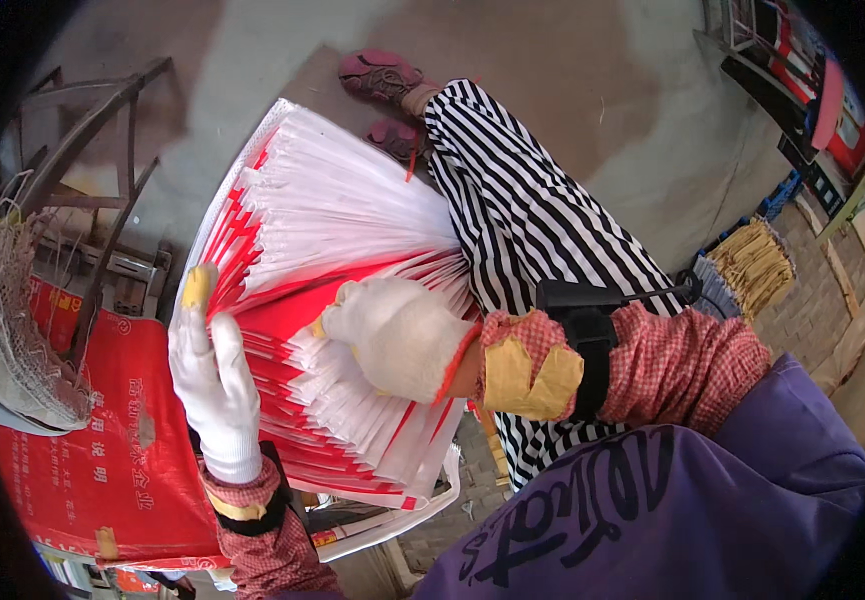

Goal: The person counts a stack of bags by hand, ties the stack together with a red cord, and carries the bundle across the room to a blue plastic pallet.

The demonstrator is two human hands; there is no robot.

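Observation:
A thick stack of red and white plastic sacks [353,190] lies fanned out across my striped trouser leg, its many edges spread apart. My right hand [393,335], in a white glove with yellow on a fingertip, rests over the middle of the fan, closed on the sacks beside an exposed red panel [298,310]. How many it grips is hidden under the glove. At the stack's left edge my left hand [215,380] stands with its fingers stretched up and apart. Yellow tape covers one of its fingertips, which lies against the sack edges.
Red printed sacking [113,440] covers a surface on the left, below a metal frame [93,130] and a netted bundle [28,320]. A broom head [753,265] stands on the right. Another red and black object [833,110] is at the far right.

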